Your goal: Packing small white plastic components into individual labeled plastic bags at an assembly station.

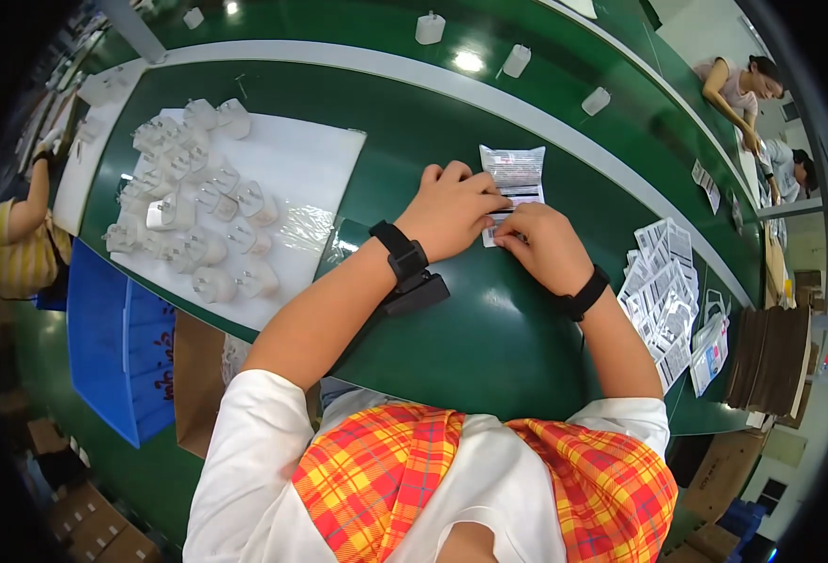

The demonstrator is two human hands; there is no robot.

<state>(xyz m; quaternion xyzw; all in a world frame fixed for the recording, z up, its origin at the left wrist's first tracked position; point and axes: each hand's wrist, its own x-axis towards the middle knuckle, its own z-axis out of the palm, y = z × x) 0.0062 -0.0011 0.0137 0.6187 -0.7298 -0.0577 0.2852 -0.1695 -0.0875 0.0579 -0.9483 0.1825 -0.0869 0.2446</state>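
Note:
A printed paper leaflet (514,169) with crease lines lies on the green table in front of me. My left hand (453,212) comes at it from the left, fingers bent and their tips pressed on its middle. Pinched at its lower right part, the leaflet also meets my right hand (543,246), whose thumb and forefinger are together. Both hands cover much of the leaflet's lower half. Beside my right wrist lies a loose pile of similar printed leaflets (662,286). Several white plug chargers (172,214) stand grouped on a white sheet (312,169) at the left.
A black object (416,294) sits under my left wrist. Clear plastic packets (710,352) and stacked brown cardboard (772,361) are at the right. A blue bin (104,342) and cardboard box (200,380) stand lower left. Chargers (517,61) dot the green strip beyond the pale rail; other people work nearby.

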